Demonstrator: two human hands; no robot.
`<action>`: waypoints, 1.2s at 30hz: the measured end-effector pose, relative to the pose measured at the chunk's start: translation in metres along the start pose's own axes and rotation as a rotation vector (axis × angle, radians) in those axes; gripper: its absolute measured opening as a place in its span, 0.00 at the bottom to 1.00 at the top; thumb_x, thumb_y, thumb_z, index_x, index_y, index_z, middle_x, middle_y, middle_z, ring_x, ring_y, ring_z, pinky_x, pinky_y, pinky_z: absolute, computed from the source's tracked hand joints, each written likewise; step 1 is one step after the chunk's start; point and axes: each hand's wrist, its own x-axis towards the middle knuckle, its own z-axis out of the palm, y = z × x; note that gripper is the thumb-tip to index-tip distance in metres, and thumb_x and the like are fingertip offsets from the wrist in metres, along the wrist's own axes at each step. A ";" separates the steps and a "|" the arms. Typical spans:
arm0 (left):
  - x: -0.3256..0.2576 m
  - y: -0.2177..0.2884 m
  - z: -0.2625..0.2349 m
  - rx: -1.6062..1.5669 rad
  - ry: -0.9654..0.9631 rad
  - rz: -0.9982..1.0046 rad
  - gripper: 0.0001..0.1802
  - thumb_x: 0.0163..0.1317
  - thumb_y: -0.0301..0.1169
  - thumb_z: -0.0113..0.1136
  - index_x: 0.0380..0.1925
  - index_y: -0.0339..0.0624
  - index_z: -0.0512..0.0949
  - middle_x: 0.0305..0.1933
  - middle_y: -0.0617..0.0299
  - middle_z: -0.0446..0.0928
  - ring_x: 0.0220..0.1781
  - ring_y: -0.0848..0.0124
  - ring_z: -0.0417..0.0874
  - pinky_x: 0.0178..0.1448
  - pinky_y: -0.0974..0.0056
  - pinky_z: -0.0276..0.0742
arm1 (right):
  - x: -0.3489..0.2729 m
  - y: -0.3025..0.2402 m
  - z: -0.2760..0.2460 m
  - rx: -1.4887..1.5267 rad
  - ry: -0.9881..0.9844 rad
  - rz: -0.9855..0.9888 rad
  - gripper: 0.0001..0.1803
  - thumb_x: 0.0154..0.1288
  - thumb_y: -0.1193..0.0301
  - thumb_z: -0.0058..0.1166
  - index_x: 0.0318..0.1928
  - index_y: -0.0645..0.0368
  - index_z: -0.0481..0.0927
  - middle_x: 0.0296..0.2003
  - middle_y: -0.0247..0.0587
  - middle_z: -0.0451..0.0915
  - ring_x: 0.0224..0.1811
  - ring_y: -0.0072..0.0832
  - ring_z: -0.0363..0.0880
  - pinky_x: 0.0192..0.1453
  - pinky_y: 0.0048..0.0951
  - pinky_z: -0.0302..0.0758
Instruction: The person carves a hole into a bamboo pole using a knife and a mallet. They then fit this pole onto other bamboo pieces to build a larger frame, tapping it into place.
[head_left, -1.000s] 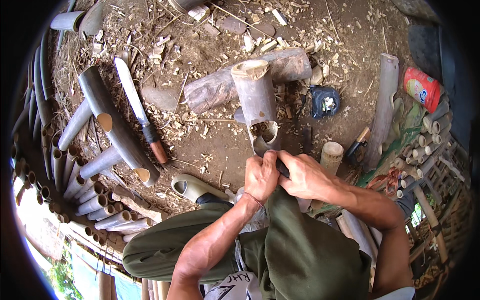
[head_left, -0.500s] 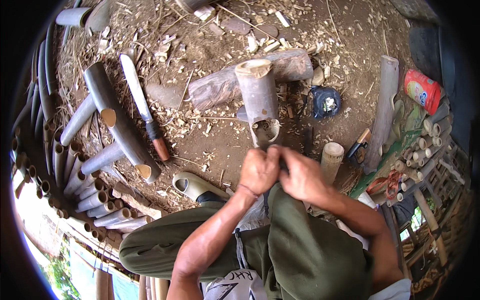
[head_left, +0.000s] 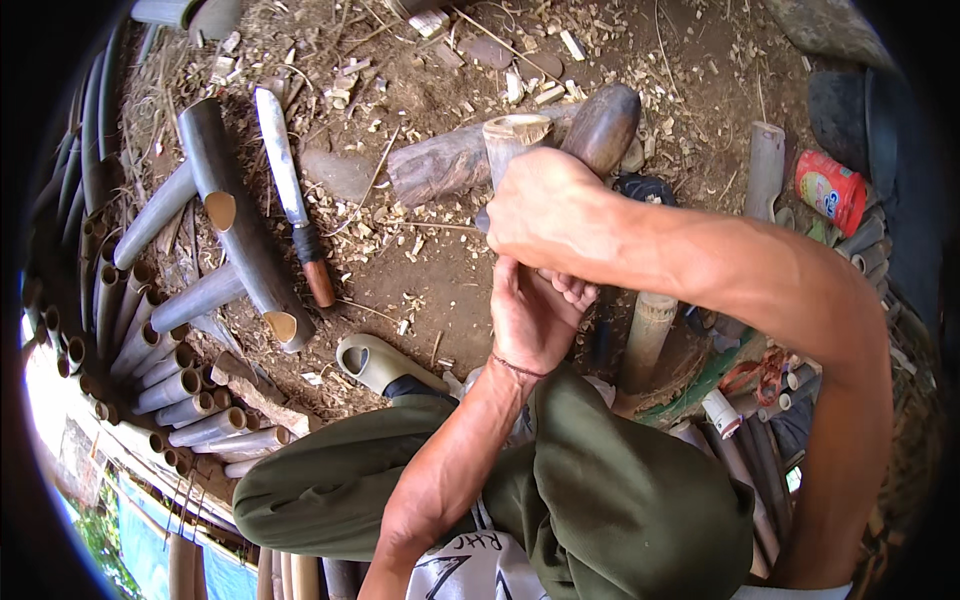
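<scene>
My right hand (head_left: 552,208) is closed in a fist in front of the upright bamboo piece (head_left: 515,133). From beyond the fist sticks out the dark, rounded head of a wooden mallet (head_left: 606,125); its handle is hidden in my grip. Just below, my left hand (head_left: 540,315) has its palm turned up and its fingers curled in; whatever they hold is hidden behind the right forearm and wrist. Behind the bamboo piece a short log (head_left: 435,170) lies on the ground, and only the top of the bamboo shows past my fist.
To the left lie a machete (head_left: 285,170) and a dark notched bamboo pole (head_left: 235,220) joined to side pieces. Cut bamboo tubes (head_left: 175,390) are stacked beyond. On the right are a short bamboo piece (head_left: 648,335), a red container (head_left: 830,188) and a white cylinder (head_left: 720,412). Chips litter the soil.
My right hand has risen and crossed over the left, with the mallet head now showing beyond it. My left hand has turned palm up. The view has shifted slightly.
</scene>
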 end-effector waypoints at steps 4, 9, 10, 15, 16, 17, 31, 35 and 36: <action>-0.030 0.021 -0.017 0.628 0.084 -0.178 0.42 0.69 0.68 0.33 0.50 0.39 0.78 0.31 0.62 0.79 0.30 0.70 0.78 0.45 0.59 0.75 | -0.021 -0.001 0.044 0.191 0.109 0.136 0.05 0.49 0.68 0.60 0.23 0.55 0.84 0.19 0.42 0.83 0.24 0.32 0.85 0.25 0.35 0.78; -0.065 0.087 -0.041 1.706 0.301 0.300 0.19 0.67 0.39 0.60 0.48 0.35 0.78 0.27 0.56 0.79 0.28 0.73 0.79 0.34 0.65 0.78 | -0.098 -0.013 0.092 1.024 0.073 0.252 0.11 0.60 0.69 0.58 0.42 0.58 0.82 0.26 0.49 0.81 0.31 0.47 0.81 0.36 0.43 0.75; -0.063 0.097 -0.033 1.824 0.334 0.461 0.17 0.66 0.37 0.61 0.48 0.35 0.78 0.30 0.55 0.80 0.31 0.73 0.80 0.37 0.64 0.79 | -0.116 -0.023 0.146 1.125 0.530 0.313 0.09 0.64 0.70 0.56 0.42 0.59 0.82 0.28 0.41 0.82 0.30 0.36 0.82 0.35 0.38 0.74; -0.051 0.161 -0.022 1.992 0.549 1.167 0.17 0.61 0.32 0.64 0.48 0.35 0.77 0.38 0.54 0.80 0.39 0.66 0.81 0.49 0.59 0.78 | -0.133 0.007 0.279 0.654 0.924 1.303 0.32 0.60 0.70 0.57 0.65 0.59 0.66 0.47 0.59 0.79 0.50 0.56 0.78 0.57 0.46 0.74; -0.042 0.170 -0.025 2.133 0.613 1.185 0.22 0.58 0.34 0.66 0.51 0.36 0.76 0.49 0.51 0.76 0.52 0.59 0.77 0.60 0.53 0.72 | -0.148 0.021 0.327 0.523 0.854 1.365 0.40 0.58 0.70 0.60 0.70 0.66 0.59 0.59 0.64 0.71 0.63 0.55 0.70 0.68 0.46 0.66; -0.039 0.171 -0.023 2.095 0.631 1.275 0.29 0.54 0.37 0.69 0.54 0.36 0.73 0.57 0.47 0.69 0.61 0.53 0.69 0.66 0.50 0.66 | -0.159 0.025 0.357 0.457 0.783 1.411 0.45 0.57 0.71 0.63 0.71 0.71 0.54 0.63 0.64 0.66 0.66 0.55 0.65 0.72 0.44 0.62; -0.096 0.338 -0.025 2.428 1.031 0.681 0.59 0.35 0.55 0.76 0.67 0.43 0.61 0.66 0.52 0.70 0.71 0.56 0.68 0.77 0.41 0.48 | -0.123 -0.175 0.271 0.879 1.146 1.160 0.38 0.55 0.83 0.56 0.69 0.59 0.63 0.55 0.51 0.72 0.53 0.42 0.75 0.59 0.39 0.73; -0.130 0.353 -0.007 2.411 1.009 0.751 0.54 0.33 0.61 0.71 0.59 0.38 0.71 0.61 0.47 0.74 0.66 0.52 0.73 0.75 0.44 0.54 | -0.095 -0.202 0.218 1.160 1.213 1.001 0.39 0.56 0.83 0.57 0.70 0.58 0.63 0.55 0.49 0.73 0.52 0.37 0.75 0.56 0.37 0.75; -0.143 0.344 0.014 2.366 0.949 0.786 0.49 0.36 0.59 0.71 0.56 0.38 0.74 0.56 0.47 0.77 0.60 0.55 0.77 0.70 0.47 0.63 | -0.096 -0.204 0.199 1.212 1.223 0.957 0.39 0.57 0.83 0.57 0.70 0.57 0.63 0.55 0.48 0.73 0.52 0.36 0.75 0.56 0.37 0.75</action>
